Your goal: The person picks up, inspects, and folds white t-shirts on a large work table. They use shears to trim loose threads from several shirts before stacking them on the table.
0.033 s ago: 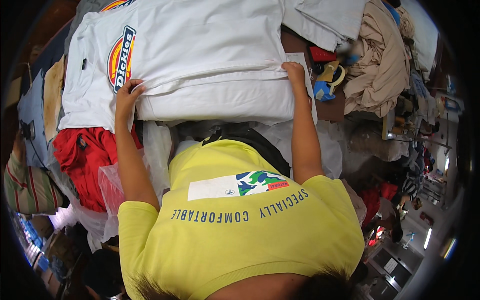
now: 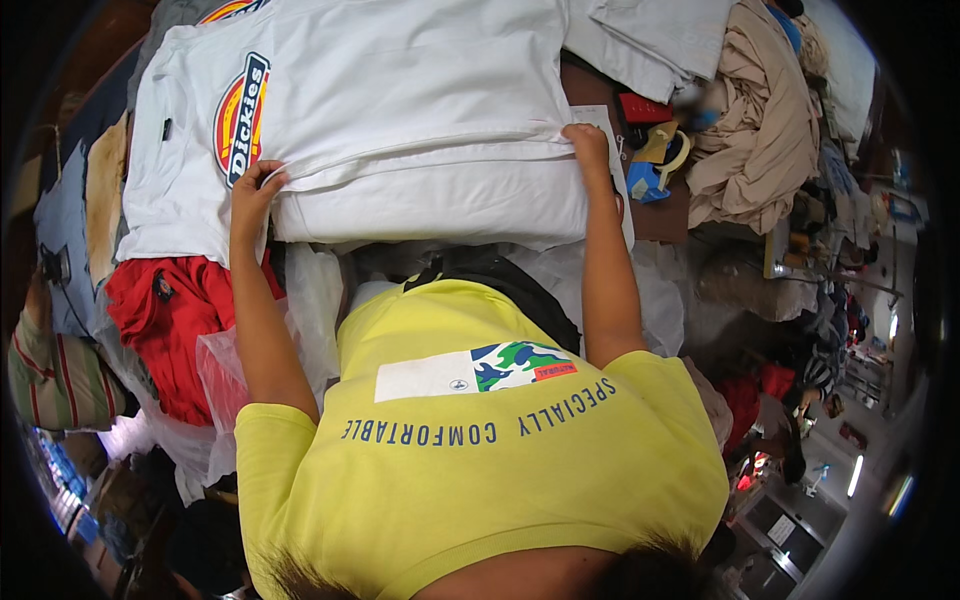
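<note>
A white T-shirt (image 2: 420,80) with a large printed logo lies spread over a stack of white garments (image 2: 430,205). At the sleeve end, my left hand (image 2: 258,182) pinches its near edge just below the logo. My right hand (image 2: 587,143) has its fingers closed on the same edge at the hem end. Between both hands the edge runs fairly straight, with a slight fold along it. The fingertips under the cloth are partly hidden.
Red garments (image 2: 165,325) in clear plastic sit at the left. To the right are a tape dispenser (image 2: 655,170), a red box (image 2: 645,108) and a heap of beige cloth (image 2: 755,130). More white folded cloth (image 2: 650,40) lies at the back right. Another person's striped sleeve (image 2: 65,375) shows far left.
</note>
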### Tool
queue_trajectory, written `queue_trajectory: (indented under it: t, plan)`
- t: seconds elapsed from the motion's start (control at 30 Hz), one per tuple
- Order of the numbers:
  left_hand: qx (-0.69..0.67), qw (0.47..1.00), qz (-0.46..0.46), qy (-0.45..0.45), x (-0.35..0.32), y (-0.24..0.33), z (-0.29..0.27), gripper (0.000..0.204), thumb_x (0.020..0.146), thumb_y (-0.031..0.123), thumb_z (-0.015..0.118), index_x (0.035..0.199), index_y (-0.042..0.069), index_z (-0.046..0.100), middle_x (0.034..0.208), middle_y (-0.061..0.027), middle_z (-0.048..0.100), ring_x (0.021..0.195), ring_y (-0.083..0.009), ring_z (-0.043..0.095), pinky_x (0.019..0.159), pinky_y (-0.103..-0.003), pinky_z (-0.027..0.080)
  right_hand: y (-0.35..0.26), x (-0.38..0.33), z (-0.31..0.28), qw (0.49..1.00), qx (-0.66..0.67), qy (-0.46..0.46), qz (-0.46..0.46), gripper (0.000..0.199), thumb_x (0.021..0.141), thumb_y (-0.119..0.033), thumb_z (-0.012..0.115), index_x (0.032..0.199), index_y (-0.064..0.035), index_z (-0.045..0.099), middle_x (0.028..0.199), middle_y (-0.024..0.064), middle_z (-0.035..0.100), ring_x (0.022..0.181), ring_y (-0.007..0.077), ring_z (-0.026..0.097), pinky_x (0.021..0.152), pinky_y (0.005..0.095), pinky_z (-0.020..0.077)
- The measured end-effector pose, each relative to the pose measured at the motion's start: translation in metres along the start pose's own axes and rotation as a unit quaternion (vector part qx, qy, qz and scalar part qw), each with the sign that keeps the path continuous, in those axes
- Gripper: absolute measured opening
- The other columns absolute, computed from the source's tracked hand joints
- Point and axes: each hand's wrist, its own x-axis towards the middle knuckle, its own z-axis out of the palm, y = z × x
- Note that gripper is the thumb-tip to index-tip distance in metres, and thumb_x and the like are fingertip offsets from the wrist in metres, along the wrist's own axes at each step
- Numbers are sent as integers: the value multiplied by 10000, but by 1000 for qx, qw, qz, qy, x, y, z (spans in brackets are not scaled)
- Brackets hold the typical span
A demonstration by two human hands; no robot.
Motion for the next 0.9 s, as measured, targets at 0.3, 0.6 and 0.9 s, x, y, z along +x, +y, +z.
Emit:
queue_trajectory:
  t: [0.3,0.6,0.9]
  plan:
    - [89,979,169,78,-2,-24,-2,136,797,-52,564,910,6,611,947,-52,601,872,-143,553,792,-226,424,12,-5,2,998,57,5,-24,247,744,-210,661,799,30,642,733,40,599,685,130,534,671,252,419]
    - [236,956,157,76,-13,23,9,448,737,-43,597,1154,124,602,1151,-80,535,1046,-215,491,854,-274,401,8,-7,-3,994,106,-25,15,241,789,-210,643,868,18,649,751,13,595,706,101,515,699,213,394]
    - [212,965,152,37,-19,33,0,537,738,-22,586,1242,157,539,1231,-40,475,1120,-146,444,833,-253,372,-12,-13,-4,987,147,-40,41,189,799,-188,629,809,-1,650,757,-2,607,701,81,513,686,202,377]
